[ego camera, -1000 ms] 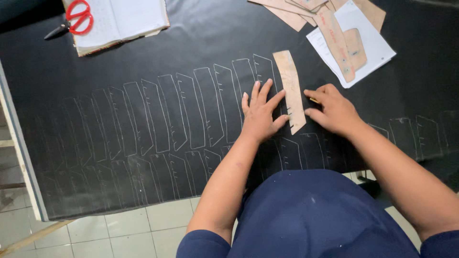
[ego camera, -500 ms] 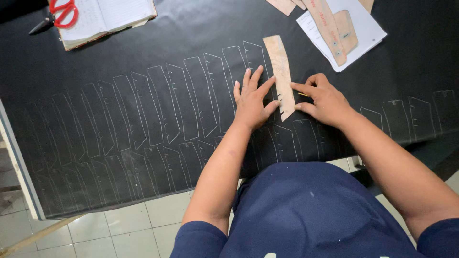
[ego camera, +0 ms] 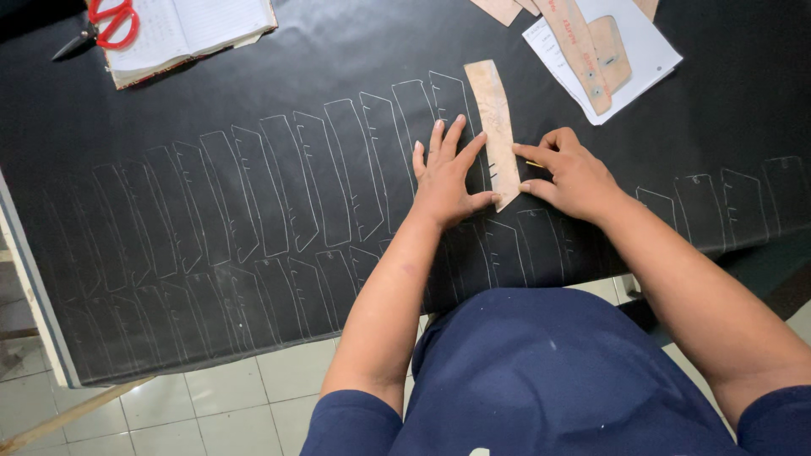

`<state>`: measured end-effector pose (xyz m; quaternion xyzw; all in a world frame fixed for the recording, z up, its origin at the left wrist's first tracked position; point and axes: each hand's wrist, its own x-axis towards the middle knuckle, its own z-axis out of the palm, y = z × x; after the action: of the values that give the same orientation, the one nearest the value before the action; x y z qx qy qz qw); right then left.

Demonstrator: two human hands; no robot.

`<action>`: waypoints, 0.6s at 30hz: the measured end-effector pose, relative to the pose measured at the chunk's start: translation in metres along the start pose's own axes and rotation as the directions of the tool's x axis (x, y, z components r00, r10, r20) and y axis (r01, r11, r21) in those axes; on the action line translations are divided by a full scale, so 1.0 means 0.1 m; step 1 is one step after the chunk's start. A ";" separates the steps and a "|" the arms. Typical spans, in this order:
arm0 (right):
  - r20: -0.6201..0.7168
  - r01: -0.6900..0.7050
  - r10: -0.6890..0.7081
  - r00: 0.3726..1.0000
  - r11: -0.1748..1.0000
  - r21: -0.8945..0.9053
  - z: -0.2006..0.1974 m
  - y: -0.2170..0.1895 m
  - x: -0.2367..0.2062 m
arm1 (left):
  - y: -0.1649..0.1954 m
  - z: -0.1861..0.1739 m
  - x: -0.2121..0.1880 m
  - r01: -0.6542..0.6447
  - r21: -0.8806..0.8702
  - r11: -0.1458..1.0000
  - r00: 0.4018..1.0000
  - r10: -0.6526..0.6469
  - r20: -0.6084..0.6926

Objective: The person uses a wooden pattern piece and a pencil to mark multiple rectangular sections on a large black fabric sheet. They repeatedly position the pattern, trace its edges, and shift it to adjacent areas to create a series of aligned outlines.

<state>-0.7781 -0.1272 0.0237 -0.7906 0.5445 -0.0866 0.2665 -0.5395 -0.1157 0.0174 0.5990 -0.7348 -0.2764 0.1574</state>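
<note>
Pale tiled floor (ego camera: 279, 388) below, and over the table a wide black sheet (ego camera: 253, 127) chalked with rows of long, narrow outlines (ego camera: 338, 173). Left hand (ego camera: 446, 177) pressed flat, fingers spread, pinning the left edge of a tan cardboard template (ego camera: 497, 127) to the sheet; nothing clasped in it. Right hand (ego camera: 573, 173) touching the template's right edge, fingers curled shut around a slim yellow marking tool (ego camera: 534, 164), only its tip showing, so its kind hard to tell. Template lying near the sheet's middle, just right of the last outline in the upper row, its lower end tucked between the two hands. At top left, one open notebook (ego camera: 194, 29) with one pair of red-handled scissors (ego camera: 101, 24) resting across it, both partly cut off by the frame. At top right, one white paper (ego camera: 629, 63) bearing two more tan templates (ego camera: 591, 55), with further tan pieces (ego camera: 507, 8) clipped by the upper edge, count uncertain. Upper row of outlines counted at roughly a dozen left of the hands, fainter towards the left; lower row partly hidden behind the forearms and the dark blue shirt (ego camera: 541, 371). Three more outlines visible at the far right. Wooden table leg (ego camera: 68, 418) glimpsed at bottom left.
</note>
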 end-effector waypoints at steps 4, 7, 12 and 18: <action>-0.009 0.016 -0.016 1.000 1.000 0.005 0.00 0.00 0.00 | 0.01 0.00 0.00 0.004 0.004 1.000 1.000 -0.004 -0.002; -0.003 0.010 -0.010 1.000 1.000 -0.011 0.00 0.00 0.00 | 0.00 0.01 0.00 0.008 0.003 1.000 1.000 -0.008 -0.009; 0.015 -0.003 0.003 1.000 1.000 -0.012 -0.01 -0.01 0.01 | -0.01 0.03 0.00 0.002 0.015 1.000 1.000 -0.002 -0.021; 0.002 0.011 -0.011 1.000 1.000 0.002 -0.01 -0.02 0.00 | 0.01 0.02 0.00 0.008 0.026 1.000 1.000 -0.008 0.001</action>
<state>-0.7767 -0.1273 0.0259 -0.7934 0.5397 -0.0880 0.2673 -0.5410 -0.1149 0.0161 0.6037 -0.7362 -0.2677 0.1480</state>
